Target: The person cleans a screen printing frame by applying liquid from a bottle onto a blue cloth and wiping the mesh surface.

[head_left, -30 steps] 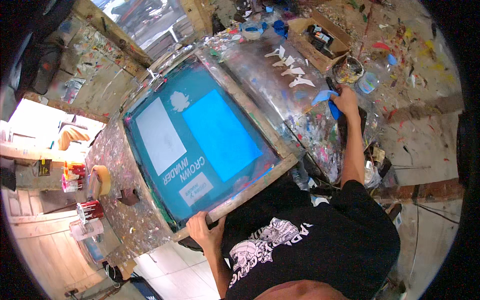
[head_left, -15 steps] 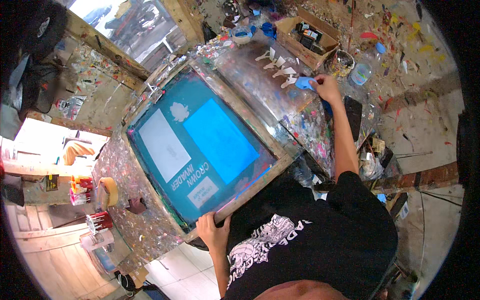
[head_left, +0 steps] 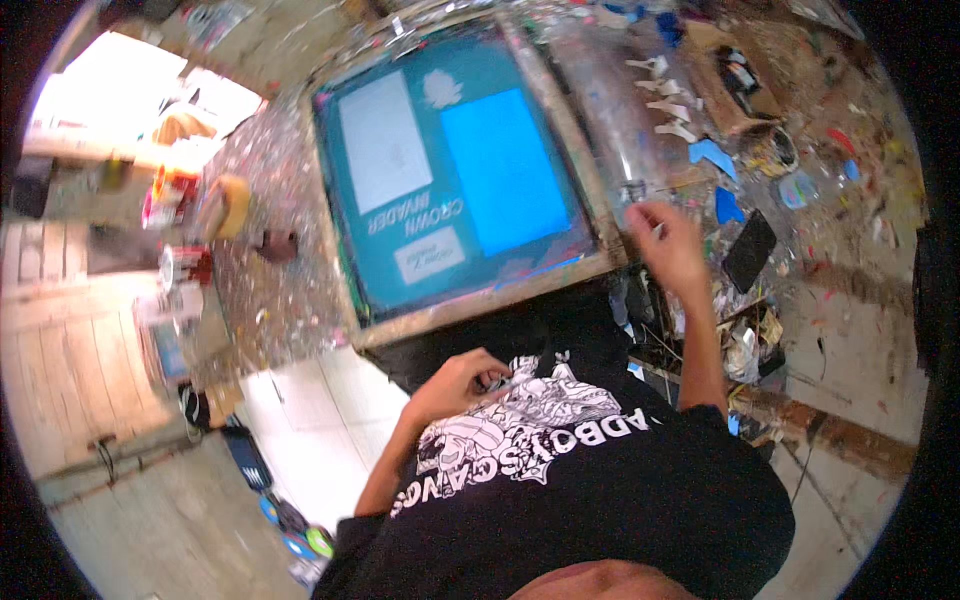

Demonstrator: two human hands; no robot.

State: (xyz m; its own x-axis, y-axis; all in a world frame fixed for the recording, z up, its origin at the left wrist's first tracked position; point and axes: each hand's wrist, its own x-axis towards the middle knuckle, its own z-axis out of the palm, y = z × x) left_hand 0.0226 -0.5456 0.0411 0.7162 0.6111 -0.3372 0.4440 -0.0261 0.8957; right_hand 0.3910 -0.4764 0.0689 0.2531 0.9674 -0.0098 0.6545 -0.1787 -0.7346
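A wood-framed screen-printing screen [head_left: 470, 300] with a teal mesh lies on the worktable. Its mesh bears a bright blue rectangle [head_left: 508, 172] and a pale one [head_left: 384, 140]. My left hand [head_left: 462, 387] is off the frame, in front of my black shirt, its fingers curled together; whatever they hold, if anything, is hidden. Just beyond the frame's right front corner hovers my right hand [head_left: 672, 245], bent and smeared by motion, so its grip is unclear. Blue scraps [head_left: 712, 157] lie to the right of the screen, beside several pale cut-out shapes [head_left: 668, 100].
A phone [head_left: 749, 250] lies right of my right hand. Farther back are a cardboard box [head_left: 712, 75], a small tub [head_left: 780, 152] and a clear bottle [head_left: 798, 190]. At the left stand a tape roll [head_left: 228, 205] and paint cans [head_left: 185, 266].
My left hand has let go of the frame's front edge and come toward my shirt. The right has left the blue scrap and drawn back toward the frame's corner. The view has shifted.
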